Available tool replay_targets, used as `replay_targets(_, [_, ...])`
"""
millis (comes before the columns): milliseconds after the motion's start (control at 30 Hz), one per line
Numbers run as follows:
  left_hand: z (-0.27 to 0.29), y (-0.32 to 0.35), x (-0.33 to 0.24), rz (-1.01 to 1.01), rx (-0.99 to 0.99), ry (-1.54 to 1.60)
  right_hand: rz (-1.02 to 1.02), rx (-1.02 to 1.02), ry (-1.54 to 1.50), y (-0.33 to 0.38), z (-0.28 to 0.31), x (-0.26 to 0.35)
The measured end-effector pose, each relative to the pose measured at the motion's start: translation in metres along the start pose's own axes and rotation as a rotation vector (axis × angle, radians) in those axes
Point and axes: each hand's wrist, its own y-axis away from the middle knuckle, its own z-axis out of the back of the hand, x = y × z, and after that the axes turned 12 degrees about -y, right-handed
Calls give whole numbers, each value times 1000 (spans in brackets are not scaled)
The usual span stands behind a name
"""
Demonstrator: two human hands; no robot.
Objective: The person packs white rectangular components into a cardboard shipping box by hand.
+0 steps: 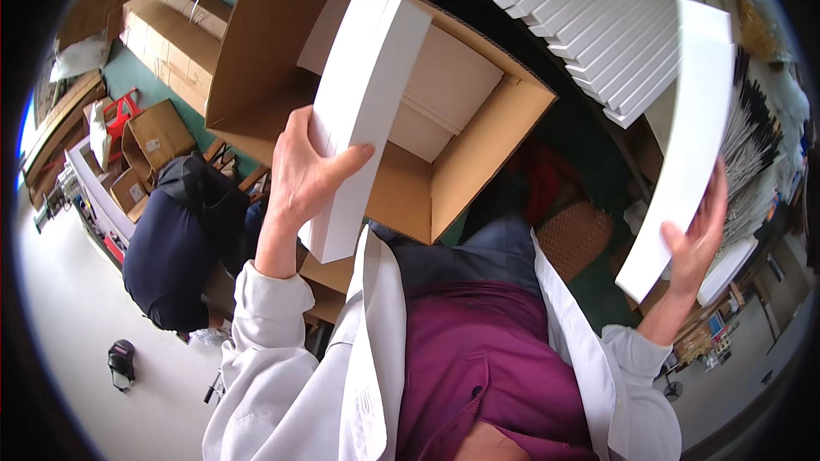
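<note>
My left hand (306,166) grips a bundle of long white boxes (369,77) stood side by side, thumb on the near face and fingers behind. The bundle is tilted over the open brown carton (483,158) in front of me. Inside that carton, pale flat-topped pieces (448,77) lie along the far part; the bundle hides some of them. Out to the right, my right hand (699,239) is closed on a single long white box (694,128), held near its lower end. It is raised beside the table, apart from the carton.
Rows of long white boxes (589,21) cover the table at the upper right. Bundled thin black and grey strips (753,145) lie beyond my right hand. At left, a person in dark clothes (175,243) bends over, near brown cartons (175,38). A brown woven seat (579,241) is below.
</note>
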Motion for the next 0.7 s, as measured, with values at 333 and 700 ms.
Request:
replay_targets(333, [-49, -8, 79, 358, -2, 338, -83, 603, 160, 2, -133, -3])
replay_targets(700, [-175, -113, 131, 913, -90, 560, -171, 682, 425, -84, -313, -83])
